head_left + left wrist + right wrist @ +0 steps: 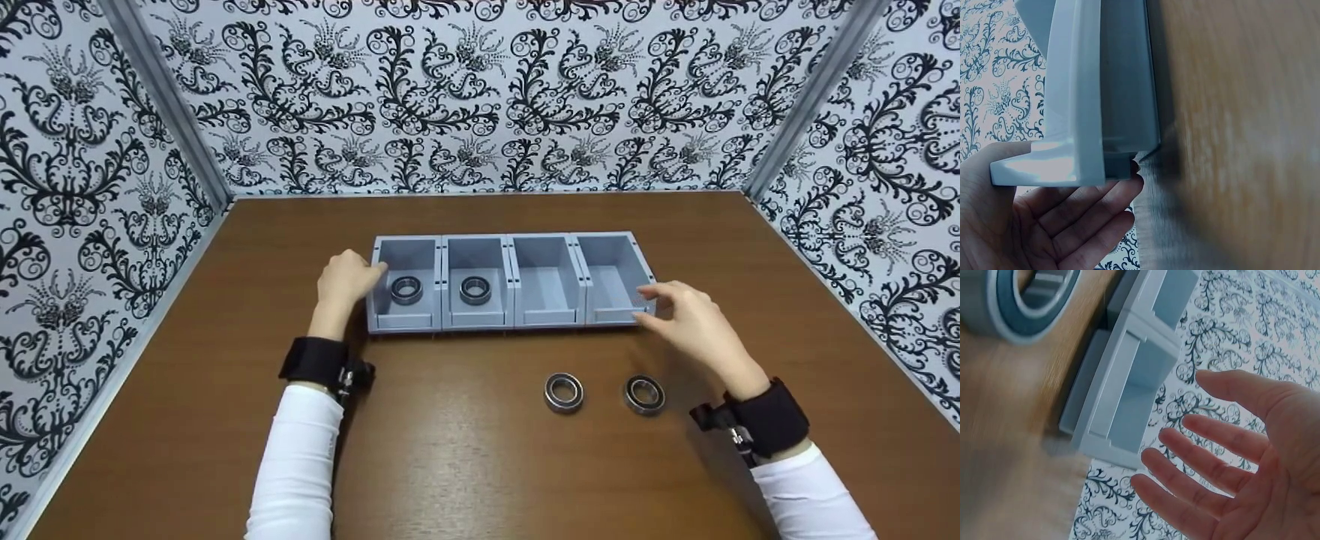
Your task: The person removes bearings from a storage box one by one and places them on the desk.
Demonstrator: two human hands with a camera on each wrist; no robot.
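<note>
A row of joined grey storage bins [474,321] stands on the table. At its left end my left hand [349,279] grips the side wall, thumb over the top edge and fingers along the outside; the left wrist view shows the fingers [1092,225] curled by the wall. One ball bearing [406,290] lies in the leftmost bin, and another bearing [475,290] in the bin beside it. My right hand [694,322] holds nothing, its thumb and fingers spread apart near the right end bin [1129,388].
Two more bearings lie on the brown table [450,450] in front of the bins: one bearing [563,393] near the middle, the other bearing [644,395] closer to my right wrist. Patterned wall panels [480,97] enclose the table at the back and sides.
</note>
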